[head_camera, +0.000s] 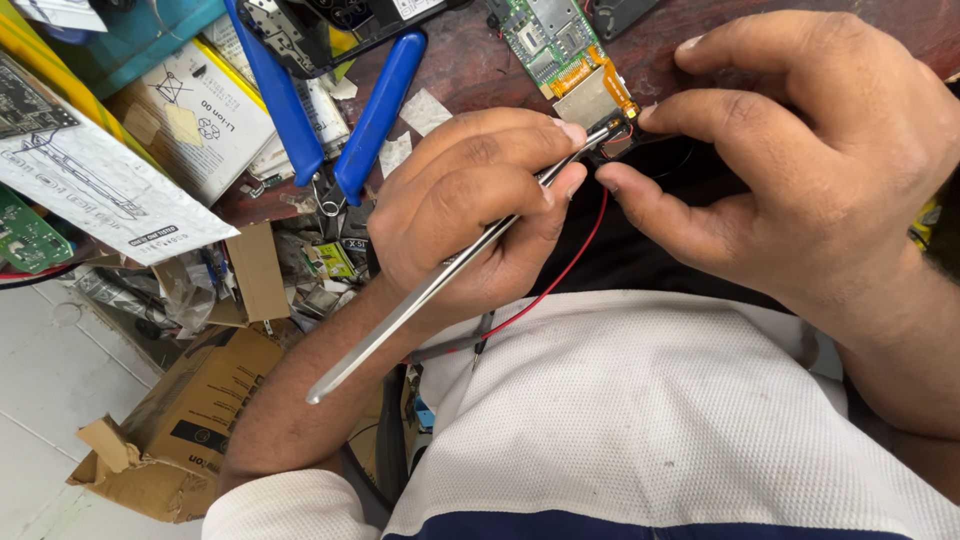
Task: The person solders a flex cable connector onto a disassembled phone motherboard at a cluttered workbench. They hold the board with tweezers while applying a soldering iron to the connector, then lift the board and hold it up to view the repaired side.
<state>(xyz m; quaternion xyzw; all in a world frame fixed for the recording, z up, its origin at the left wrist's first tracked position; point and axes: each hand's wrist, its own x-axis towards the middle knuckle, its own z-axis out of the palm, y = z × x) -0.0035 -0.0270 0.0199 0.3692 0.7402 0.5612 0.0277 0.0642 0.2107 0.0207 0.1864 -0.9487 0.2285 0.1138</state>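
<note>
Cluttered dark workbench (480, 75) — left hand (470, 210) pinching metal tweezers (440, 280), right hand (800, 170) pinching small black component (612, 145) beside green circuit board (550, 45). Best kept braced — tips light, red wire (570, 265) slack.

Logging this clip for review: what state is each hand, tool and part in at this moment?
left hand: closed around the tweezers
tweezers: held slanted, tips at the small part
right hand: pinching the small part between fingertips
small part: held at the table edge, red wire attached
red wire: hanging slack towards the lap
circuit board: lying flat, bare
blue-handled pliers: lying unused, handles spread
cardboard box: torn, open
</note>
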